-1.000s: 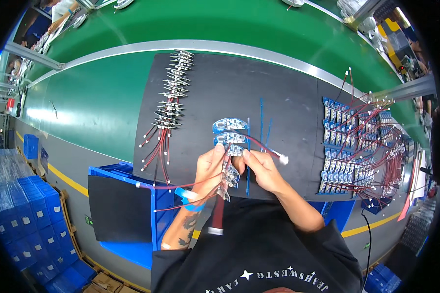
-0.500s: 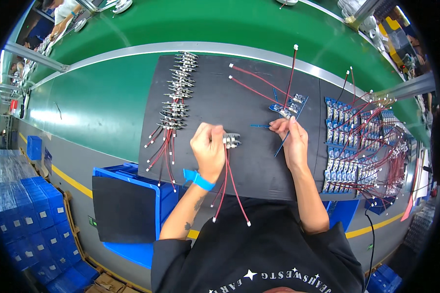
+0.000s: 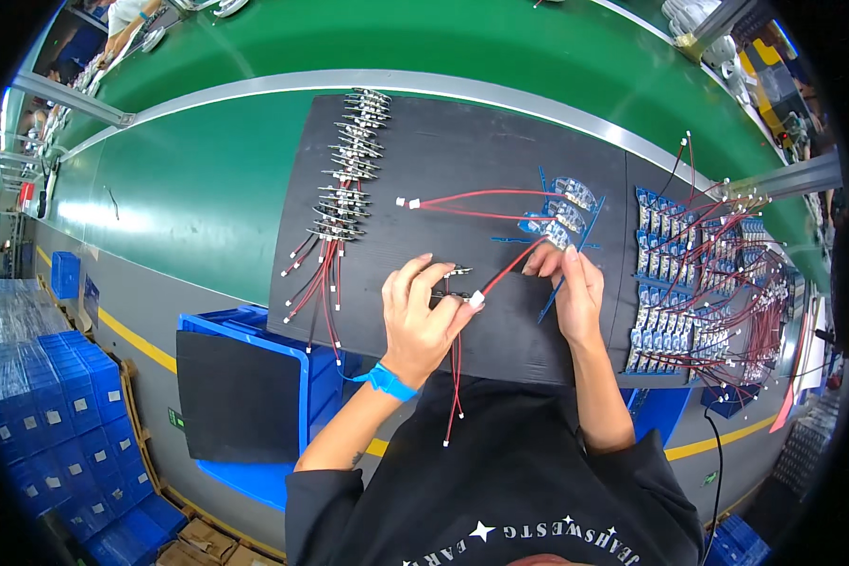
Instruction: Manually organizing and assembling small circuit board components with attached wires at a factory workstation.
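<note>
My left hand [image 3: 420,316] has its thumb side against the white connector [image 3: 476,299] of a red-and-black wire lead, pulled taut toward the board panel. Small circuit boards [image 3: 457,271] show edge-on by its fingers, partly hidden, and their wires [image 3: 457,377] trail toward me. With thumb and fingers, my right hand [image 3: 575,292] grips the near edge of the panel of joined circuit boards [image 3: 568,215]. Blue edge strips [image 3: 591,222] stick out around that panel. Two more leads [image 3: 481,195] stretch leftward from it over the black mat.
On the black mat [image 3: 424,151], a column of wired boards [image 3: 354,170] stands at the left. Rows of blue boards with tangled red wires [image 3: 670,274] lie at the right. A blue crate [image 3: 325,387] sits below the table's left edge. Another person's arm [image 3: 132,33] shows far left.
My left hand has shifted right and opened out from its fist, reaching a lead's connector. That lead, upright before, now bends toward my left hand. The panel has turned flatter and sits slightly lower.
</note>
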Demonstrator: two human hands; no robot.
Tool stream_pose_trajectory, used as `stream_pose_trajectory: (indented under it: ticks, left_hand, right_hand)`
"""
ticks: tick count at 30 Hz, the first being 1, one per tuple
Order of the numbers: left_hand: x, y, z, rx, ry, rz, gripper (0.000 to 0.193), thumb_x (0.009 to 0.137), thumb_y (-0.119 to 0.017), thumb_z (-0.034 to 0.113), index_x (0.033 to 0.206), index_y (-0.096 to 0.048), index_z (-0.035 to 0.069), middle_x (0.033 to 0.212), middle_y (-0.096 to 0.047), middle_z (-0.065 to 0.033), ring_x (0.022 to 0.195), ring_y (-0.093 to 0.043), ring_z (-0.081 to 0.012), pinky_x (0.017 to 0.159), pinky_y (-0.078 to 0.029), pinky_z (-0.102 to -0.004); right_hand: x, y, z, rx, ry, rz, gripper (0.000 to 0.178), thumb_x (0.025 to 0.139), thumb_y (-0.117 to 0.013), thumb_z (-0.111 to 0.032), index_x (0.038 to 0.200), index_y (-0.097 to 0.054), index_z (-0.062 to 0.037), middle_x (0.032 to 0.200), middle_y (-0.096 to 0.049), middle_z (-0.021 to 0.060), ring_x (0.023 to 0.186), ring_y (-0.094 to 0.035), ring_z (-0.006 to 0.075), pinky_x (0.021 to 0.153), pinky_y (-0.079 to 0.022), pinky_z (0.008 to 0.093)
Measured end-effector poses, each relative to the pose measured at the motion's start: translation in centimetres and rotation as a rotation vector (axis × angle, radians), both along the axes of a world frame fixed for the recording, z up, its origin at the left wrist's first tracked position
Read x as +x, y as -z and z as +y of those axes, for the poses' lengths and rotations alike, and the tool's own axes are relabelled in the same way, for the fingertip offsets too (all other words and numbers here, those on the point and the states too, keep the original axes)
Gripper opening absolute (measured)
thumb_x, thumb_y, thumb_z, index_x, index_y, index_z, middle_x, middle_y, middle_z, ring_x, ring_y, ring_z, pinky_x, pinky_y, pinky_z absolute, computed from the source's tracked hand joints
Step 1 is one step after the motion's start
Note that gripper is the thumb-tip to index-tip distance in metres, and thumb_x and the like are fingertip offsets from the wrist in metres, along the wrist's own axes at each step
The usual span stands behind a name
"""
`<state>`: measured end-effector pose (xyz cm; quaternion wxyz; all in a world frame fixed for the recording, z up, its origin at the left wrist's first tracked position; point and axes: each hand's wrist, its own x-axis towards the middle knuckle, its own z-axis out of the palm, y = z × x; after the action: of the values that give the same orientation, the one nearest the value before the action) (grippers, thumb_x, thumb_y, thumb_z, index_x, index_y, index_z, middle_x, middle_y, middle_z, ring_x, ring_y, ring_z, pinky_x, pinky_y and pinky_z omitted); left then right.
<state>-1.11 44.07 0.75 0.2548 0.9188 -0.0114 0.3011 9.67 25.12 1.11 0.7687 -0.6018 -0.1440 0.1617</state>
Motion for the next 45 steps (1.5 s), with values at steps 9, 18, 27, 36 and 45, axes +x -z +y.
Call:
stream_pose_trajectory:
  ticks: [9,18,27,36,45]
  left_hand:
    - [0.4,-1.9,0.0,-0.49,-0.057,-0.064,0.017,0.094,-0.061,0.017,0.1,-0.062,0.001,0.114,-0.06,-0.0185,0.098,-0.06,-0.0282,0.085,-0.05,-0.0389]
    - [0.0,-5.0,-1.6,-1.468,-0.14,0.361,0.041,0.104,-0.048,0.033,0.088,-0.063,-0.001,0.066,-0.059,-0.0007,0.057,-0.055,-0.0049,0.047,-0.044,-0.0208]
    - [-1.1,-4.6,-2.2,-1.366,-0.144,0.476,0.044,0.102,-0.053,0.034,0.081,-0.066,-0.002,0.066,-0.057,0.0023,0.061,-0.048,-0.0026,0.053,-0.04,-0.0223]
    - [-2.4,-3.0,-1.6,-1.745,-0.114,0.662,0.054,0.104,-0.042,0.046,0.062,-0.049,0.013,0.052,-0.047,0.0025,0.04,-0.042,-0.0056,0.036,-0.029,-0.0243]
    - [-3.1,0.2,0.8,-0.917,-0.206,0.142,0.035,0.099,-0.059,0.021,0.071,-0.054,0.001,0.057,-0.051,0.0016,0.053,-0.044,-0.0032,0.046,-0.035,-0.0232]
  right_hand:
    - [-3.7,-2.4,-0.5,0.058,-0.323,0.042,0.048,0.106,-0.036,-0.029,0.079,-0.06,0.0032,0.086,-0.063,0.0173,0.082,-0.059,0.0233,0.079,-0.047,0.0366]
    - [-4.7,-5.3,0.9,-0.281,-0.53,-0.3,0.023,0.099,-0.053,-0.013,0.081,-0.059,0.0006,0.069,-0.06,0.0115,0.06,-0.058,0.0239,0.057,-0.044,0.0368]
    - [-4.5,-6.3,2.0,-0.501,-0.379,-0.369,0.024,0.096,-0.059,-0.013,0.077,-0.053,0.0013,0.064,-0.052,0.0178,0.055,-0.053,0.0353,0.051,-0.038,0.0429]
    - [-6.5,-3.2,1.5,-0.019,-0.524,0.061,0.036,0.106,-0.042,-0.024,0.08,-0.055,-0.0014,0.065,-0.058,0.0046,0.058,-0.057,0.0155,0.055,-0.046,0.0315]
    - [2.8,-2.9,-0.9,-1.11,0.325,-0.83,0.028,0.082,-0.075,-0.02,0.099,-0.065,-0.0002,0.098,-0.062,0.0133,0.093,-0.06,0.0308,0.076,-0.049,0.0411]
